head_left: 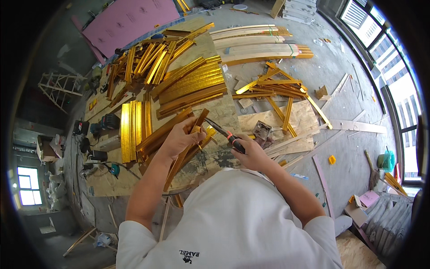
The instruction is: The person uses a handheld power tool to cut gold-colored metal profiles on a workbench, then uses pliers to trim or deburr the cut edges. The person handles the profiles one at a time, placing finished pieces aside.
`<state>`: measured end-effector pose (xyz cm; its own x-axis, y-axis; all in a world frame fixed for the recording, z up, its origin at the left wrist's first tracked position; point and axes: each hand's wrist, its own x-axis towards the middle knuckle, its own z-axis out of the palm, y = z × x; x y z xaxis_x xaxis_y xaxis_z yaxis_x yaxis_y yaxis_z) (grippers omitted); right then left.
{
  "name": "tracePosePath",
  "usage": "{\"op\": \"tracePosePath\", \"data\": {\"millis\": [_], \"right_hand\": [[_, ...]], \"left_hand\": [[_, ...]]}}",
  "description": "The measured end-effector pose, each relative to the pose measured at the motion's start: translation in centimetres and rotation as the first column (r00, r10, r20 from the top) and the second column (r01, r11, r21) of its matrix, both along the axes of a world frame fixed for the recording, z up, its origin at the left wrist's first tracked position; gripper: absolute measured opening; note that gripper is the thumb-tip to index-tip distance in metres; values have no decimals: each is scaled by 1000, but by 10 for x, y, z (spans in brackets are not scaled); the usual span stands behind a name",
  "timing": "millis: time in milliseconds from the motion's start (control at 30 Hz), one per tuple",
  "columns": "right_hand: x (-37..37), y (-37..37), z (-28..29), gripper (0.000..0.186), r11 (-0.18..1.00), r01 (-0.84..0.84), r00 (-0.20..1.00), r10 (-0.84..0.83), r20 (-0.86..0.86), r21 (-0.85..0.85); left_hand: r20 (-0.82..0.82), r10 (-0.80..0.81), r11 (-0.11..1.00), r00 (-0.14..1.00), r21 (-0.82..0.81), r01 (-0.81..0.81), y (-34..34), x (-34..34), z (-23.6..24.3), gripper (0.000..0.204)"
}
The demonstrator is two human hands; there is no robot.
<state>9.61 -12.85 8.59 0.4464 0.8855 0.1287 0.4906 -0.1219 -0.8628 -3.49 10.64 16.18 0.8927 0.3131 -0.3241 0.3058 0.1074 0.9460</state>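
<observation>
My left hand (178,138) is closed around a narrow gold trim strip (178,162), which slants from near my shirt up past my fingers. In my right hand (251,153) is a pair of snips (232,140) with black and red handles. Their dark jaws point left and touch or nearly touch the upper end of the strip; I cannot tell which. Under my left hand lie more gold strips (154,136) on the plywood table (229,114). Ahead of my hands is a row of wide gold strips (197,83).
A jumbled heap of gold pieces (152,60) covers the table's far left. Cordless tools (107,123) stand along its left side. On the floor to the right are scattered gold offcuts (280,85), bundled long strips (264,47) and a plywood sheet (304,119).
</observation>
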Motion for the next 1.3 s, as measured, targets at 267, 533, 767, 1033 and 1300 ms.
{"op": "tracePosePath", "data": {"millis": [267,533,767,1033,1300], "right_hand": [[2,-4,15,20,996,57,994,-50,101,-71],[3,-3,10,17,991,62,996,-54,77,-116],[2,0,7,19,994,81,990,-72,125,-71],[5,-5,15,25,997,35,996,-29,83,-74],[40,-26,55,25,838,-526,221,303,-927,149]], "left_hand": [[43,10,1000,999,-30,-9,-12,1,3,50],[21,51,999,998,-11,-51,-20,4,9,50],[25,11,999,1000,-48,-10,-13,3,6,63],[49,45,830,998,554,-64,-23,-14,-9,68],[113,-164,757,980,651,52,-25,-17,36,38]]}}
